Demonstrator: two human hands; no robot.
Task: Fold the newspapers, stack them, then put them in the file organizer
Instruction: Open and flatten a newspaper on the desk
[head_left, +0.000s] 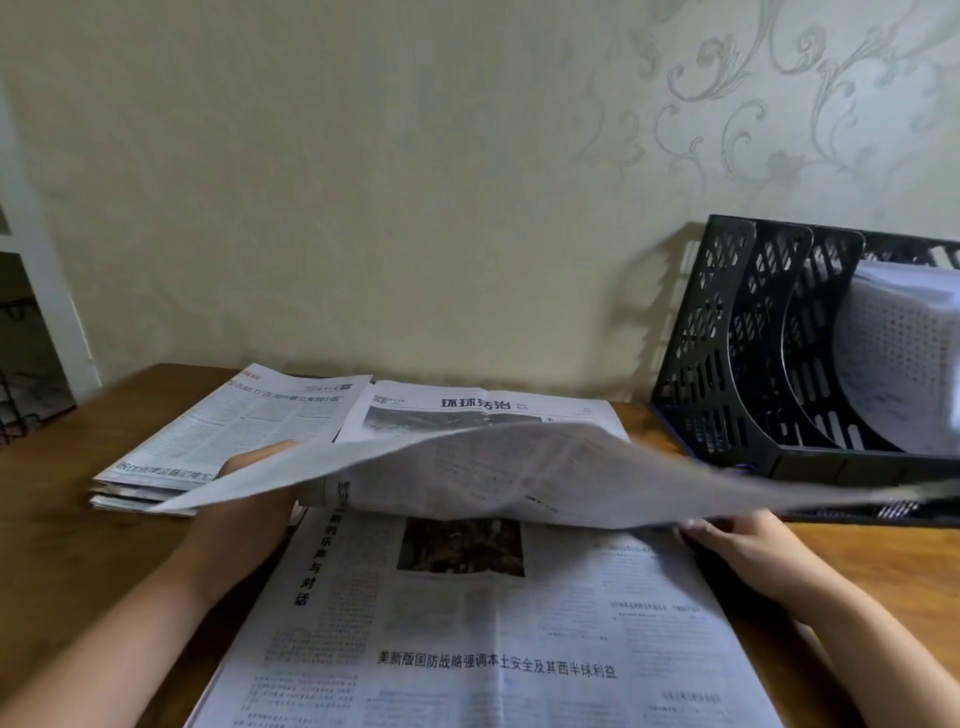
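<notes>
Two hands hold one raised sheet (519, 467) of newspaper above an open newspaper (467, 623) that lies flat on the wooden tabletop (62, 545). The left hand (249, 499) is under the sheet's left part, its thumb showing above the paper edge, so it grips the sheet there. The right hand (737, 535) is at the sheet's right lower edge, fingertips tucked beneath the paper; it appears to pinch that edge, though the fingers are partly hidden. The sheet is blurred and arches between the hands, covering the far half of the open newspaper.

Behind and to the left, a stack (208, 447) of folded newspapers rests on the tabletop, just beside another spread page with a bold headline at the far edge. At the right, against the wall (363, 182), stands a black perforated file organizer (727, 353) with curved dividers. White papers (898, 353) sit in its rightmost visible compartment; the nearer compartments hold nothing visible.
</notes>
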